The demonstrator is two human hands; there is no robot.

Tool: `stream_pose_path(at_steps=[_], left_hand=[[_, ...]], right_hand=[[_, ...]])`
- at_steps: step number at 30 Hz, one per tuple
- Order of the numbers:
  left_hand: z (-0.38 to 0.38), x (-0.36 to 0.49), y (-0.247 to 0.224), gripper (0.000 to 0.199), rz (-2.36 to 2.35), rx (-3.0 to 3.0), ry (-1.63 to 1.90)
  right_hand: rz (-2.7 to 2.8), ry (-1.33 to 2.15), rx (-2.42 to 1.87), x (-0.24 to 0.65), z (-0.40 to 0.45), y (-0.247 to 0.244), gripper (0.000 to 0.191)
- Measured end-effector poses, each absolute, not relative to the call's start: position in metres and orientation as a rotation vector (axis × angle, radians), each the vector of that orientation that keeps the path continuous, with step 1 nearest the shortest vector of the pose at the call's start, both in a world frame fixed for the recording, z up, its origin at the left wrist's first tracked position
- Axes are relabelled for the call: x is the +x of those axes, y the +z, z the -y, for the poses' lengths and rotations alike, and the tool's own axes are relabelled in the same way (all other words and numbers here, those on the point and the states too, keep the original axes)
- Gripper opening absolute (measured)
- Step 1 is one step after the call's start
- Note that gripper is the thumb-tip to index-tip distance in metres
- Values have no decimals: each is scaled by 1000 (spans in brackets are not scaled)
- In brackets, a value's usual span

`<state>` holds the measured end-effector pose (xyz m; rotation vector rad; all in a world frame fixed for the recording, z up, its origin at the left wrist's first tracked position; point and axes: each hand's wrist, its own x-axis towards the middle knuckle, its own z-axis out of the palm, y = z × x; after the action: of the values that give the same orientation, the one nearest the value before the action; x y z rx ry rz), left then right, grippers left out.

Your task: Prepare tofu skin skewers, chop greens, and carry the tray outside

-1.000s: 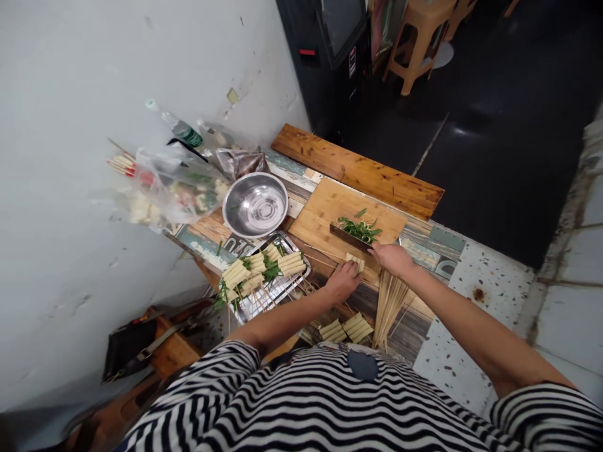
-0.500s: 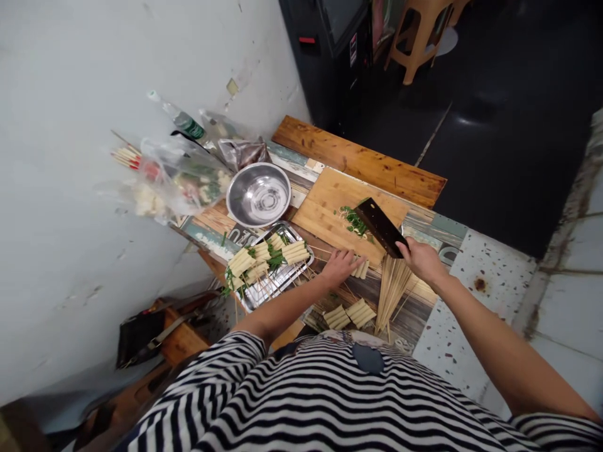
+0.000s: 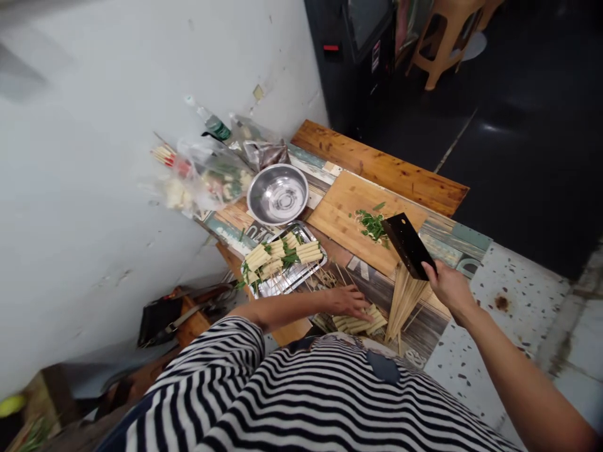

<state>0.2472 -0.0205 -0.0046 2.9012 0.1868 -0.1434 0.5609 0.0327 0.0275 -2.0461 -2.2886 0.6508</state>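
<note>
cleaver point(image 3: 409, 243) juts from closed right hand point(image 3: 450, 287) while rolls point(image 3: 375, 321) lie under half-open left hand point(image 3: 347, 302)

On worktop point(image 3: 379, 287): cutting board point(image 3: 339, 207) right of bowl point(image 3: 277, 196), chopped leaves point(image 3: 372, 226) on board. Tray point(image 3: 301, 276) in front of bowl, skewered rolls point(image 3: 282, 254) on it. Bags point(image 3: 210, 179) left of bowl, bottle point(image 3: 217, 127) behind them by wall point(image 3: 117, 125). Stick bundle point(image 3: 402, 301) at board's near right corner. Loose rolls point(image 3: 377, 320) at near edge, left of bundle. Bench point(image 3: 377, 162) behind worktop, stool point(image 3: 438, 63) farther back.
</note>
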Motion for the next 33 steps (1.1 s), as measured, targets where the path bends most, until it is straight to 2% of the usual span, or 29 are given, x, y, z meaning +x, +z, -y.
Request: stream_pose_path(at_steps=[5,10,12,17,21,25,28,33], left_hand=[[13,237,17,63,-501,2773,-295],[-16,194,42,52,-1888,2466,-325],[-28,176,42,57,-2118,2340,-387],[-43,162,45,66,-1994,2290,-571],[-47,177,74,74,-2055,2219,-492],[-62,217,87,61,-1996,2193,-292],[-79,257,68,51,-1952,2188,-204],[-92,294,25,48,-1980,2204,-158]], right_hand=[[2494,709,-1964,538,-34,20,38],[2654,774,-1876,521,-45,12,39],[2640,769,-1910,519,-52,12,40],[2622,677,-1987,514,-61,24,42],[2619,693,-1971,512,-54,30,41],[2493,727,-2051,519,-49,28,41],[2370,670,-2153,521,-53,36,42],[2442,594,-2132,508,-62,60,45]])
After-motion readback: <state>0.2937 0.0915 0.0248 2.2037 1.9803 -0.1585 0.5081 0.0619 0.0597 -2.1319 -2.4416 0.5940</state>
